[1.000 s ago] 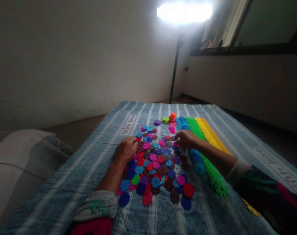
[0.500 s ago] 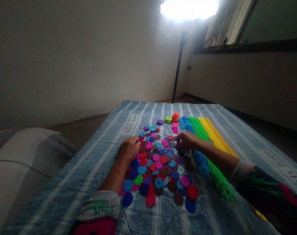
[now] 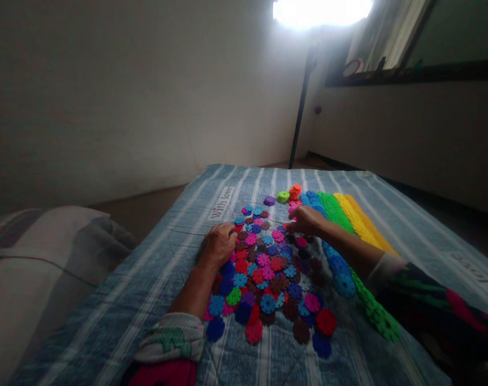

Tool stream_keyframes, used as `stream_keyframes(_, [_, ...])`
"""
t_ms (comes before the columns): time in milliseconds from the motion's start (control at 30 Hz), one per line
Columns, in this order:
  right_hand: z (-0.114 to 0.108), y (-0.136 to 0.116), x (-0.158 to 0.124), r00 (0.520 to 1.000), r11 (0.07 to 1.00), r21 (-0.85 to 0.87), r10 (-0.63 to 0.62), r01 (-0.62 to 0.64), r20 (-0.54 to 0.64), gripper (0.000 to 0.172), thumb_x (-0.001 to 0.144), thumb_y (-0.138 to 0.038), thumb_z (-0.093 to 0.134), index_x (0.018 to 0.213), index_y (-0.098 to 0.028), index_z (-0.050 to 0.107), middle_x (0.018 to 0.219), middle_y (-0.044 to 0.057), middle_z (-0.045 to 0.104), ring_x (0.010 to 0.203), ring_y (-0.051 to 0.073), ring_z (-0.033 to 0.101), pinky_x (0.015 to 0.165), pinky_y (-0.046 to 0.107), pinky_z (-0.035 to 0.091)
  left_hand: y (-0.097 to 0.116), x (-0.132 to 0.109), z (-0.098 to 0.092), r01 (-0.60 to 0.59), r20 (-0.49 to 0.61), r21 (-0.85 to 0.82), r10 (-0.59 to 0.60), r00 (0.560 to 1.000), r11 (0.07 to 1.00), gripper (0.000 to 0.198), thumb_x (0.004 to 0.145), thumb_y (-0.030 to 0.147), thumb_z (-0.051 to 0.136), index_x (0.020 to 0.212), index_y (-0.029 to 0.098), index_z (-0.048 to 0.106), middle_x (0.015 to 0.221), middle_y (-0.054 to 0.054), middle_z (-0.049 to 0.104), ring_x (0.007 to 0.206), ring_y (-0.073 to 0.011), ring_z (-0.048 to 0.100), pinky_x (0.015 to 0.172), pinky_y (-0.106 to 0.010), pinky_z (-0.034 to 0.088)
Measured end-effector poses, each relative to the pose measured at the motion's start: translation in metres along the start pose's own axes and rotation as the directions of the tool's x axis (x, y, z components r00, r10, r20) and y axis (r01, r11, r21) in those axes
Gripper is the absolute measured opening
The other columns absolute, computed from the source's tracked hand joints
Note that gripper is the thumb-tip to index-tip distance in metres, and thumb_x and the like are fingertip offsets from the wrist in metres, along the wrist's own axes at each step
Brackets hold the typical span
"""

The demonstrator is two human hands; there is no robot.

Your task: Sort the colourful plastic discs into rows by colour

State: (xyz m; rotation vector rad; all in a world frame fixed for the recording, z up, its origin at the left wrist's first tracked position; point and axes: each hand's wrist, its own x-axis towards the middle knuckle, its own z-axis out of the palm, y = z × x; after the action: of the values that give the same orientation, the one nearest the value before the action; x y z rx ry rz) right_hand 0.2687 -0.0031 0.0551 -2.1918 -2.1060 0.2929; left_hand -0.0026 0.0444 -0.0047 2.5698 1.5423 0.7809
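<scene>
Many thin notched plastic discs [image 3: 276, 264] in pink, red, blue, brown and other colours lie loosely spread on the striped cloth. At the left edge of this spread rests my left hand [image 3: 219, 244], its fingers curled down against the discs; whether it holds one is hidden. My right hand [image 3: 308, 221] is over the far right part of the spread, thumb and fingers pinched together beside a small pink pile [image 3: 294, 205]. What sits in that pinch is too small to make out. A single pink disc [image 3: 301, 242] lies just below this hand.
Long rows of stacked discs run along the right: blue [image 3: 338, 268], green [image 3: 334, 212], yellow [image 3: 350, 217] and orange [image 3: 367, 225]. Short purple [image 3: 270, 200], lime [image 3: 283, 196] and orange-red [image 3: 295, 191] stacks stand at the far end. A lit lamp [image 3: 322, 13] stands behind.
My right hand has moved slightly away from me, toward the small pink pile, and now partly covers it. My left hand keeps its place. The whole view has shifted a little.
</scene>
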Motion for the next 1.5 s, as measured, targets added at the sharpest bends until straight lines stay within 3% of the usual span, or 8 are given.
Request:
stream_keyframes(200, [0.005, -0.010, 0.007, 0.993, 1.000, 0.012, -0.013, 0.011, 0.118, 0.020, 0.079, -0.030, 0.065, 0.091, -0.018, 0.076, 0.064, 0.003, 0.068, 0.050, 0.013, 0.060, 0.050, 0.020, 0.039, 0.002, 0.000, 0.000, 0.028, 0.021, 0.010, -0.028, 0.999, 1.000, 0.021, 0.083, 0.023, 0.048, 0.090, 0.020, 0.067, 0.104, -0.007, 0.071, 0.106, -0.0224, 0.062, 0.099, -0.034, 0.047])
stream_keyframes(467, [-0.001, -0.006, -0.008, 0.981, 0.980, 0.116, -0.175, 0.165, 0.084, 0.027, 0.077, -0.029, 0.069, 0.099, -0.015, 0.074, 0.074, 0.004, 0.069, 0.064, 0.012, 0.060, 0.053, 0.019, 0.037, 0.003, 0.000, 0.001, 0.033, 0.016, -0.003, -0.033, 0.999, 0.999, 0.021, 0.082, 0.023, 0.049, 0.091, 0.021, 0.068, 0.104, -0.006, 0.072, 0.104, -0.0221, 0.063, 0.098, -0.035, 0.048])
stream_keyframes(633, [0.005, -0.020, -0.033, 0.920, 0.925, 0.235, -0.344, 0.299, 0.186, 0.024, 0.075, -0.031, 0.070, 0.096, -0.019, 0.074, 0.063, -0.004, 0.064, 0.053, 0.007, 0.053, 0.049, 0.017, 0.033, 0.001, 0.001, 0.002, 0.030, 0.024, -0.016, -0.030, 0.999, 0.999, 0.022, 0.082, 0.022, 0.048, 0.093, 0.021, 0.067, 0.106, -0.006, 0.071, 0.106, -0.0221, 0.062, 0.099, -0.035, 0.048])
stream_keyframes(800, [0.011, -0.031, -0.046, 0.834, 0.841, 0.212, -0.531, 0.498, 0.149, 0.025, 0.073, -0.031, 0.073, 0.095, -0.019, 0.075, 0.063, -0.003, 0.063, 0.056, 0.008, 0.052, 0.051, 0.018, 0.032, 0.000, 0.001, 0.004, 0.016, 0.019, -0.029, -0.015, 1.000, 0.999, 0.022, 0.082, 0.022, 0.049, 0.094, 0.020, 0.067, 0.106, -0.006, 0.071, 0.106, -0.0210, 0.062, 0.099, -0.034, 0.047])
stream_keyframes(1133, [0.007, -0.039, -0.053, 0.840, 0.863, 0.118, -0.506, 0.492, 0.196, 0.036, 0.070, -0.023, 0.073, 0.106, -0.024, 0.073, 0.068, -0.003, 0.066, 0.059, 0.010, 0.054, 0.056, 0.020, 0.032, 0.002, 0.001, 0.001, 0.027, 0.012, -0.029, -0.026, 1.000, 0.999, 0.021, 0.081, 0.022, 0.048, 0.091, 0.020, 0.067, 0.104, -0.007, 0.071, 0.104, -0.0225, 0.063, 0.098, -0.036, 0.048])
stream_keyframes(1400, [0.001, -0.050, -0.059, 0.836, 0.862, 0.043, -0.501, 0.505, 0.227, 0.020, 0.073, -0.024, 0.067, 0.092, -0.023, 0.074, 0.070, -0.002, 0.067, 0.059, 0.010, 0.053, 0.053, 0.019, 0.030, 0.002, 0.000, -0.001, 0.025, 0.010, -0.013, -0.025, 1.000, 1.000, 0.022, 0.082, 0.022, 0.046, 0.089, 0.020, 0.067, 0.102, -0.008, 0.072, 0.103, -0.0233, 0.063, 0.097, -0.036, 0.048])
stream_keyframes(1500, [0.004, -0.041, -0.052, 0.849, 0.863, 0.051, -0.504, 0.503, 0.160, 0.018, 0.073, -0.028, 0.068, 0.089, -0.021, 0.073, 0.068, -0.001, 0.066, 0.059, 0.010, 0.052, 0.052, 0.019, 0.030, 0.002, 0.000, -0.001, 0.013, 0.005, -0.014, -0.013, 1.000, 1.000, 0.022, 0.082, 0.022, 0.046, 0.090, 0.019, 0.067, 0.102, -0.008, 0.071, 0.103, -0.0230, 0.063, 0.097, -0.035, 0.048])
